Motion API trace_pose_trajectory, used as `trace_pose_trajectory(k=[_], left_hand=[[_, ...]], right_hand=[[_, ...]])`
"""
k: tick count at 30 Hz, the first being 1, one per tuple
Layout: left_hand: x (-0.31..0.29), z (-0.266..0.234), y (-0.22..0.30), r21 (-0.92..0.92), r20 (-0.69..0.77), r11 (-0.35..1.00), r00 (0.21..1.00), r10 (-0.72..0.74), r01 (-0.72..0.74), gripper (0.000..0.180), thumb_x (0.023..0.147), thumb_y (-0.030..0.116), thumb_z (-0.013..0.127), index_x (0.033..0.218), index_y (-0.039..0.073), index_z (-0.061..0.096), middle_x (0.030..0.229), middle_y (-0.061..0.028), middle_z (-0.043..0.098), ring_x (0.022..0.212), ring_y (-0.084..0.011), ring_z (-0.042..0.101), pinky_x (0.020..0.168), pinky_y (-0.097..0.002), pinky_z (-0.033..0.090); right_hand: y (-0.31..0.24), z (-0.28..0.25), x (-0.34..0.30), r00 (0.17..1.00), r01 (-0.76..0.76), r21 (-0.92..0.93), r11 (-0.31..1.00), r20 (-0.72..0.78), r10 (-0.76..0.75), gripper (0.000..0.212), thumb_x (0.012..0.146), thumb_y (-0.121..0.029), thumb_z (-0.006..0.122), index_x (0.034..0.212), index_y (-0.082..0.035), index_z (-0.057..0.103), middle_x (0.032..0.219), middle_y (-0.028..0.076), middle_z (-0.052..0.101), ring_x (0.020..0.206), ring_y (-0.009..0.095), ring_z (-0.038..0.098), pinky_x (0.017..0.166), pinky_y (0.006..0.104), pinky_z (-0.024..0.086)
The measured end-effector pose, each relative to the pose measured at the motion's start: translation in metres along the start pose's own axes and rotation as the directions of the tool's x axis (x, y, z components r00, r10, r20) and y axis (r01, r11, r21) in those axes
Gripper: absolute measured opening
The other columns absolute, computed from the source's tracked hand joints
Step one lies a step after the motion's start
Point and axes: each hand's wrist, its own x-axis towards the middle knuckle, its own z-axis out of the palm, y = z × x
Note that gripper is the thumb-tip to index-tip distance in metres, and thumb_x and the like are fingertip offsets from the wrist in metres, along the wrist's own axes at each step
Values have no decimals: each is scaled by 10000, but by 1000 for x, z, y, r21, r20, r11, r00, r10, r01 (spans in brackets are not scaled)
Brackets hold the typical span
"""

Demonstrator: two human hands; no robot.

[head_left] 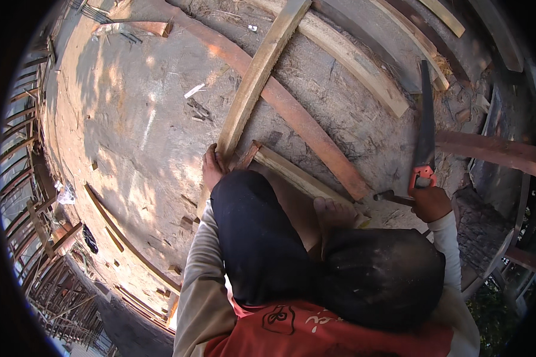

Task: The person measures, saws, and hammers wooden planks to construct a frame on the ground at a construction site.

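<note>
My left hand [212, 168] grips the near end of a long pale wooden beam [257, 71], beside my left knee. The beam slants away to the upper right and lies across a reddish plank [307, 122]. In my right hand [432, 204] is a handsaw [424, 119] with a red handle, its dark blade pointing away from me. The same hand also holds a tool with a dark head that looks like a hammer [393, 197]; its grip is hidden by my fingers. A shorter squared timber [298, 172] lies before my bare foot [333, 212].
Several curved-looking timbers [354, 59] lie at the far right. A reddish beam [491, 152] stands out right of the saw. Thin strips [131, 250] and small offcuts lie on the dusty ground at left. Beyond them are rows of slatted wood [21, 143].
</note>
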Motion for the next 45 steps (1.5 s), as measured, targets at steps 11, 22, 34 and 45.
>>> trace_pose_trajectory(k=[11,22,34,45], left_hand=[[57,-85,-9,402,647,865,761,-36,-300,648,857,538,734,1355,152,583,1090,-146,698,935,-295,709,784,-425,559],[75,-55,-10,418,764,881,610,-209,-222,860,711,507,850,1386,62,557,1206,-224,689,1142,-381,658,995,-427,507],[121,-127,-28,550,330,812,944,1,-194,399,819,337,705,1159,137,646,1018,-176,724,957,-381,696,836,-471,547],[117,-145,-17,533,428,823,902,-60,-199,626,882,419,684,1408,118,526,1164,-186,710,1118,-364,669,979,-446,519]], right_hand=[[-14,-10,11,950,163,-179,970,-238,-203,246,704,-102,742,905,-125,602,660,94,610,685,322,661,638,472,498],[-21,-11,10,937,191,-239,952,-244,-249,186,767,-77,623,941,-142,633,637,76,591,655,313,651,556,462,474],[-26,-4,-3,944,158,-229,961,-250,-215,199,724,-133,738,895,-116,638,729,121,662,751,338,689,649,479,520],[-9,34,-104,925,-151,283,947,-298,237,335,822,-206,762,1100,-36,686,799,176,689,775,322,702,674,439,514]])
